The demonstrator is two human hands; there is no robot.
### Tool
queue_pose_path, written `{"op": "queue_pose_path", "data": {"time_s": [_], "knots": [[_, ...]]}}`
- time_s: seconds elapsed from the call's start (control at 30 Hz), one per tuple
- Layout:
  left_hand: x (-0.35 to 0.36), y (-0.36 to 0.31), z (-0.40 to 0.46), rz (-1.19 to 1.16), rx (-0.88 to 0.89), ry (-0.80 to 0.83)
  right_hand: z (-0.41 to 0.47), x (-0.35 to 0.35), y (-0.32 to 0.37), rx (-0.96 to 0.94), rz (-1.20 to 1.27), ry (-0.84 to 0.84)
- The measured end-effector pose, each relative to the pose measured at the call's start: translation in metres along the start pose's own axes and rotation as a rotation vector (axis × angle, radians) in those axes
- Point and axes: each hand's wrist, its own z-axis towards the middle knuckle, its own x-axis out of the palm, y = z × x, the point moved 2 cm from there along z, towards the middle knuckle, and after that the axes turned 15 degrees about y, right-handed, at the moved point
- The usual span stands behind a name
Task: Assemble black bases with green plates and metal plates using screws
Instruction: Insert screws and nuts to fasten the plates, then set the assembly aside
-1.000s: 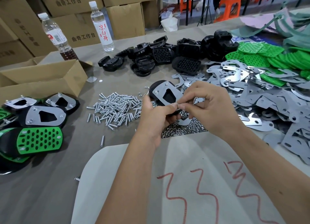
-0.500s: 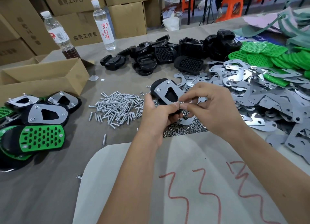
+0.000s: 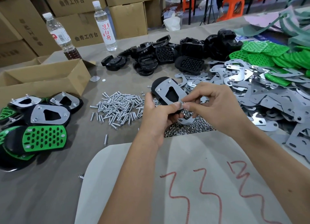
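Head view: the cardboard cartons [image 3: 80, 19] stacked behind the table are printed 曲奇工作台, readable on at least three faces. Two plastic bottles stand at the table's far edge: the clear bottle [image 3: 104, 26] carries a white label with red characters 凉白开, while the second bottle [image 3: 61, 37], holding a little brown liquid at the bottom, has a red-and-white label too small to read. On the pale sheet [image 3: 184, 181] near the camera, red scrawl reads roughly "33" plus another mark I can't make out.

Centre of the table: the left hand [image 3: 159, 114] grips a black base [image 3: 159, 88] with a metal plate [image 3: 171, 94] lying on top, held up just above the nut pile [image 3: 187, 128]. The right hand [image 3: 218, 104] pinches something tiny at the plate's near corner, thumb and forefinger closed tight; what it is I can't tell. Two screw heads show at the plate's far corners.

Left, about five finished assemblies [image 3: 38, 123] lie piled. Loose screws [image 3: 117, 108], spare black bases [image 3: 167, 56], loose metal plates [image 3: 251, 93] and green plates [image 3: 268, 56] sit in heaps too many to count.
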Motion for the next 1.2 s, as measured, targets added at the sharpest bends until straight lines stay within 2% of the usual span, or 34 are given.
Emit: {"op": "queue_pose_path", "data": {"time_s": [0.2, 0.37, 0.93, 1.2], "knots": [[0.002, -0.003, -0.001, -0.020, -0.010, 0.008, 0.000, 0.006, 0.000, -0.063, -0.081, -0.064], [0.002, -0.004, -0.002, -0.033, -0.016, 0.015, 0.001, 0.007, -0.003, -0.038, -0.088, -0.092], [0.002, -0.005, -0.003, 0.029, -0.059, 0.056, -0.001, -0.009, 0.002, -0.020, -0.005, 0.136], [0.003, -0.005, -0.002, 0.059, -0.066, 0.054, -0.002, -0.007, 0.001, -0.039, -0.079, 0.069]]}}
